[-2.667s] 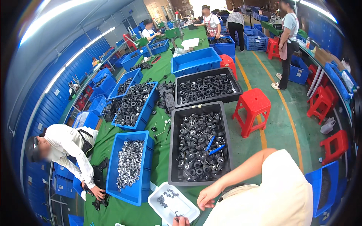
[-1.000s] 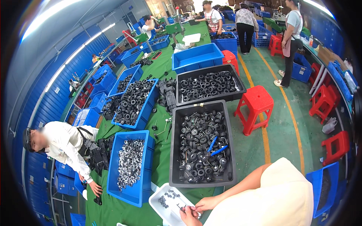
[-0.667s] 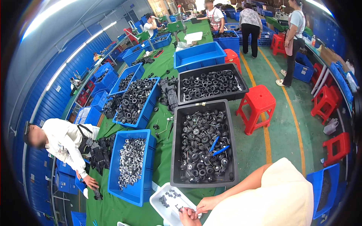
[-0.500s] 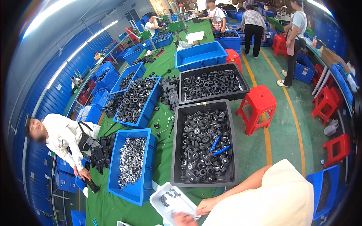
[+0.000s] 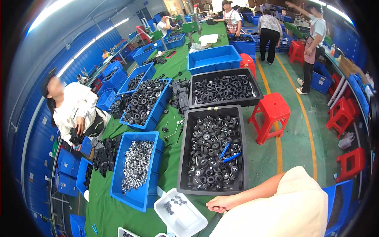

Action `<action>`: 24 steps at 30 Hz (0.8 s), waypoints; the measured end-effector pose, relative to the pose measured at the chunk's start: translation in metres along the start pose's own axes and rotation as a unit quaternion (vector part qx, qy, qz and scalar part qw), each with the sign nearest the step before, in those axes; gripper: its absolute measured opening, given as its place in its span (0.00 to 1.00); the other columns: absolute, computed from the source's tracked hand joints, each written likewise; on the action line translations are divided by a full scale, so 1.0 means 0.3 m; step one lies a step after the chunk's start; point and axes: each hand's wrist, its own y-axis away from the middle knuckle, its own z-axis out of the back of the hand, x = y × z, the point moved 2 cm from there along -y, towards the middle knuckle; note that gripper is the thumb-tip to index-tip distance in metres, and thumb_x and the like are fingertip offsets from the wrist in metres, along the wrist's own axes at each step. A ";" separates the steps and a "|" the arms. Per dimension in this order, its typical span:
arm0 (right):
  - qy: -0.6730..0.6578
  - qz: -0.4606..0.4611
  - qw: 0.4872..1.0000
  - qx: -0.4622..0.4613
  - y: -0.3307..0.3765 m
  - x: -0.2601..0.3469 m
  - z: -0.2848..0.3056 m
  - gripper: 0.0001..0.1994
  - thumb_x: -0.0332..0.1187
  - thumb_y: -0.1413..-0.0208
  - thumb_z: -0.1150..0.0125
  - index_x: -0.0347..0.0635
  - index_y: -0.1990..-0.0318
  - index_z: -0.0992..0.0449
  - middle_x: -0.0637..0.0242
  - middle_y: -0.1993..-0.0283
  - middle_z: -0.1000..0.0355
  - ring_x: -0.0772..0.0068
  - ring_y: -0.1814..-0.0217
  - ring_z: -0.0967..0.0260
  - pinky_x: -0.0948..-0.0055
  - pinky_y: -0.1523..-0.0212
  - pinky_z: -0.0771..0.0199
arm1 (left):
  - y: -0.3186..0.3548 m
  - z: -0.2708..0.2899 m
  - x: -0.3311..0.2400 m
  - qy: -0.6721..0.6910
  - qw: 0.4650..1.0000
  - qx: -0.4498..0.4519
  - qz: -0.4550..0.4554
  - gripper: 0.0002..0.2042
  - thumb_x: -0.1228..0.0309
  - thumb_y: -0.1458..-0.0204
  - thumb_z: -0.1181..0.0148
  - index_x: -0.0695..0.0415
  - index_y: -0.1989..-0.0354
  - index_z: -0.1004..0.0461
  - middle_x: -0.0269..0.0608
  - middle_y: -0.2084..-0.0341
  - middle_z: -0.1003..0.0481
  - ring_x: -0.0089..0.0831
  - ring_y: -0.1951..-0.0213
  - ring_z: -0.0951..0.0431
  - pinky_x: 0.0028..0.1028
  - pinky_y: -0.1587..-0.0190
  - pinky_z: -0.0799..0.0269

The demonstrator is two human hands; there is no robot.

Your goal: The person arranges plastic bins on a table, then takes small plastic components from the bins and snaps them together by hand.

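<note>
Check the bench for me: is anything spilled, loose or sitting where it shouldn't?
Yes. Loose black parts lie scattered on the green table between the blue and black bins, outside any container. Blue-handled pliers lie on top of the parts in the near black bin. The white tray by the right hand sits skewed to the bins.

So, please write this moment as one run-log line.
right hand: fist beside white plastic tray | left hand: unseen | black bin: round parts
</note>
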 end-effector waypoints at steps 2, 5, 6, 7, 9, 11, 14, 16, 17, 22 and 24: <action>-0.016 0.029 0.999 -0.023 0.008 -0.012 0.020 0.15 0.41 0.50 0.62 0.43 0.83 0.41 0.79 0.90 0.55 0.88 0.91 0.62 0.86 0.91 0.63 | -0.005 0.010 0.029 -0.018 1.000 -0.020 -0.005 0.09 0.66 0.51 0.63 0.55 0.77 0.37 0.32 0.85 0.39 0.25 0.79 0.42 0.23 0.76 0.46; -0.006 0.026 0.999 -0.032 0.005 -0.016 0.030 0.14 0.41 0.51 0.61 0.43 0.83 0.41 0.79 0.91 0.55 0.88 0.92 0.63 0.86 0.92 0.64 | 0.000 0.019 0.054 0.226 0.969 -0.027 0.093 0.07 0.68 0.53 0.60 0.55 0.77 0.37 0.31 0.85 0.39 0.25 0.79 0.43 0.22 0.78 0.47; 0.007 0.026 0.999 -0.034 0.002 -0.019 0.020 0.14 0.41 0.51 0.61 0.44 0.83 0.41 0.79 0.91 0.55 0.88 0.92 0.63 0.86 0.93 0.64 | 0.014 0.001 0.073 0.373 0.911 -0.090 0.155 0.06 0.69 0.54 0.59 0.56 0.77 0.37 0.31 0.84 0.38 0.25 0.79 0.43 0.22 0.78 0.48; 0.000 0.028 0.999 -0.024 0.002 -0.024 0.025 0.14 0.41 0.51 0.60 0.44 0.83 0.40 0.80 0.91 0.55 0.89 0.92 0.62 0.87 0.93 0.63 | 0.024 -0.024 0.108 0.039 0.997 0.045 0.044 0.04 0.71 0.56 0.58 0.56 0.77 0.37 0.30 0.85 0.39 0.24 0.79 0.44 0.22 0.79 0.48; 0.005 0.049 0.999 -0.022 0.008 -0.046 0.040 0.14 0.42 0.52 0.60 0.44 0.82 0.38 0.80 0.90 0.54 0.88 0.91 0.61 0.86 0.91 0.62 | 0.054 -0.062 0.166 0.122 0.978 -0.008 0.168 0.02 0.72 0.57 0.56 0.54 0.78 0.37 0.29 0.85 0.39 0.23 0.79 0.44 0.21 0.81 0.49; 0.047 0.050 0.997 -0.034 0.014 -0.063 0.038 0.13 0.42 0.53 0.59 0.44 0.78 0.35 0.79 0.90 0.52 0.87 0.90 0.59 0.84 0.90 0.59 | -0.007 -0.029 0.245 -0.008 0.945 0.132 0.299 0.01 0.73 0.58 0.56 0.52 0.76 0.37 0.29 0.85 0.41 0.22 0.79 0.44 0.21 0.80 0.49; 0.088 0.070 0.994 0.006 0.010 -0.082 0.007 0.11 0.39 0.53 0.59 0.43 0.75 0.33 0.79 0.90 0.50 0.87 0.89 0.57 0.84 0.89 0.57 | 0.031 0.015 0.332 -0.162 0.960 -0.005 0.228 0.08 0.76 0.59 0.54 0.52 0.69 0.37 0.29 0.85 0.42 0.23 0.78 0.44 0.20 0.76 0.46; 0.123 0.073 0.990 0.016 0.024 -0.041 0.010 0.07 0.32 0.58 0.57 0.43 0.73 0.32 0.79 0.89 0.47 0.87 0.89 0.54 0.85 0.90 0.55 | 0.047 -0.053 0.325 0.053 0.960 0.113 0.252 0.11 0.77 0.60 0.54 0.54 0.65 0.38 0.30 0.85 0.42 0.25 0.78 0.44 0.22 0.73 0.43; 0.121 0.072 0.990 -0.026 0.027 -0.038 0.020 0.06 0.29 0.60 0.56 0.44 0.73 0.32 0.79 0.88 0.46 0.87 0.89 0.54 0.85 0.90 0.55 | 0.048 -0.048 0.311 0.066 0.972 0.052 0.220 0.10 0.76 0.59 0.54 0.57 0.65 0.37 0.32 0.83 0.39 0.26 0.78 0.43 0.23 0.71 0.42; 0.171 0.070 0.973 -0.135 0.110 0.036 0.014 0.07 0.28 0.55 0.59 0.40 0.70 0.34 0.77 0.85 0.45 0.87 0.82 0.50 0.87 0.82 0.48 | 0.017 -0.062 0.217 -0.012 0.992 0.032 0.120 0.07 0.78 0.58 0.57 0.57 0.68 0.41 0.30 0.84 0.44 0.21 0.79 0.43 0.19 0.74 0.44; 0.191 0.031 0.972 -0.132 0.097 0.024 0.005 0.06 0.28 0.54 0.59 0.40 0.70 0.35 0.76 0.85 0.45 0.87 0.83 0.51 0.88 0.82 0.48 | 0.056 -0.026 0.161 -0.014 0.996 -0.008 0.086 0.11 0.79 0.58 0.58 0.59 0.63 0.42 0.32 0.80 0.41 0.21 0.79 0.44 0.19 0.77 0.45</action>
